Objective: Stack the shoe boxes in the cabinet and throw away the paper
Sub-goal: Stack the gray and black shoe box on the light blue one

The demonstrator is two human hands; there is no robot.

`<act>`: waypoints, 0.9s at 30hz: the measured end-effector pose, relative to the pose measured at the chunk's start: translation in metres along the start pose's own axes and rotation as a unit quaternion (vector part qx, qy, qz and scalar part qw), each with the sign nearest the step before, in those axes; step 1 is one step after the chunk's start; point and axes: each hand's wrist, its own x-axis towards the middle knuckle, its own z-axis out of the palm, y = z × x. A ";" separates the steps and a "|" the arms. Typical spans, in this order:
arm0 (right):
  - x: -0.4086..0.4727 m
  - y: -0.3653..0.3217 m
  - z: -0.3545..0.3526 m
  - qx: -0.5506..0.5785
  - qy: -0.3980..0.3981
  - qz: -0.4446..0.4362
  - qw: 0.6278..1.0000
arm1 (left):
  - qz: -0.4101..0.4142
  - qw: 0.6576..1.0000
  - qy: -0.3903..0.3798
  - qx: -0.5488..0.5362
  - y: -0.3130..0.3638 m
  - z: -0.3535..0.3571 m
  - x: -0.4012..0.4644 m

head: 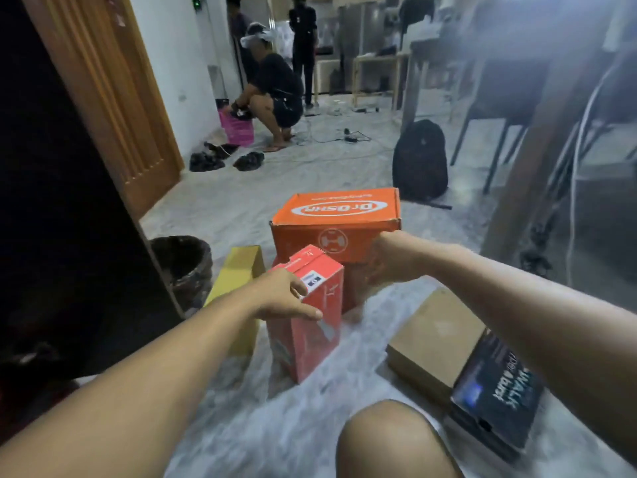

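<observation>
A red shoe box [310, 326] stands on end on the floor in front of me. My left hand [286, 294] lies over its top with the fingers down its side. Behind it an orange shoe box [331, 219] rests on another red box. My right hand [386, 260] grips the orange box at its lower right corner. A yellow box [238, 274] lies to the left, a plain brown box [434, 336] and a dark printed box [496, 395] to the right. The dark cabinet [51, 201] stands open at the left. No paper is visible.
A black-lined bin [186, 263] stands beside the cabinet. My knee [389, 439] is at the bottom. A black backpack [418, 160], chairs and a table leg [537, 157] are at the right. A person [272, 94] squats further back among cables, another stands behind.
</observation>
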 end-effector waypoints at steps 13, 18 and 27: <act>-0.073 0.192 0.123 0.146 -0.071 0.216 0.963 | 0.048 0.985 -0.152 -0.068 0.094 0.193 0.106; -0.089 0.238 0.187 0.172 -0.103 0.288 0.936 | 0.036 0.981 -0.169 -0.087 0.109 0.257 0.125; -0.077 0.284 0.263 0.187 -0.070 0.374 0.906 | 0.224 0.965 -0.032 0.135 0.107 0.329 0.127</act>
